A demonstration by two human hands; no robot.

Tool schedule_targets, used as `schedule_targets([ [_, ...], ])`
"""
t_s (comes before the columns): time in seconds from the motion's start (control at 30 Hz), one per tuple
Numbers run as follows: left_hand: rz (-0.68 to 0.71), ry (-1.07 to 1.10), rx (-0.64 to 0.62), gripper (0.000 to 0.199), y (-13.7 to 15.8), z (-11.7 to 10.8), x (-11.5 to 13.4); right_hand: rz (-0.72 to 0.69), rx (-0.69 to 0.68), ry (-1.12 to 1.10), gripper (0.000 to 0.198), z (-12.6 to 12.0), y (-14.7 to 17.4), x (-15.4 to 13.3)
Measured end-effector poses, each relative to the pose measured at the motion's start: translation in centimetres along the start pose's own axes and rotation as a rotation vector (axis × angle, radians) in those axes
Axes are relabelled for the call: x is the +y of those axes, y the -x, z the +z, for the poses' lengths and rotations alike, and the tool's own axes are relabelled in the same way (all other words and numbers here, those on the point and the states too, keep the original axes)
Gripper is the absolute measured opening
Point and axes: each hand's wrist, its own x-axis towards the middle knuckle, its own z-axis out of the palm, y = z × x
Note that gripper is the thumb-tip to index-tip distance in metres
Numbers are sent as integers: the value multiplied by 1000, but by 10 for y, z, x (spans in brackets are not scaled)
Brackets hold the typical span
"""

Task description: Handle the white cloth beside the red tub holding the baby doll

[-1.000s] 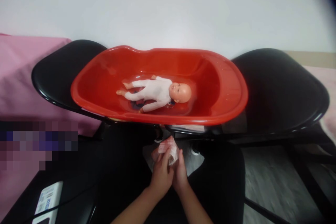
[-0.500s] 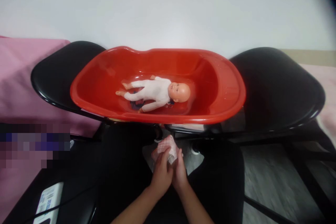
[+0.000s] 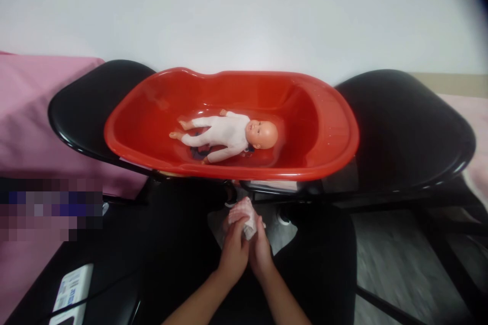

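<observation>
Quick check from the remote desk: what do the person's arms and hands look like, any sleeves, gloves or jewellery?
Both forearms are bare up to the frame edge, no sleeves visible. The left hand and right hand wear no gloves. No rings, watch or bands can be made out, though the picture is slightly soft.

Much of the pink-and-white cloth (image 3: 246, 216) is covered by both hands; the white device (image 3: 70, 292) is cut off at the bottom edge.
</observation>
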Motion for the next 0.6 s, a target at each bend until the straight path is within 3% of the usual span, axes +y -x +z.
schedule_targets([
  [0.33, 28, -91, -44, 56, 0, -1, 0, -7, 20, 56, 68, -2, 0, -1],
  [0.5, 66, -150, -116, 56, -1, 1, 2, 12, 134, 143, 62, -5, 2, 1],
  [0.6, 74, -152, -137, 58, -1, 2, 0, -37, 123, 163, 56, -6, 3, 2],
])
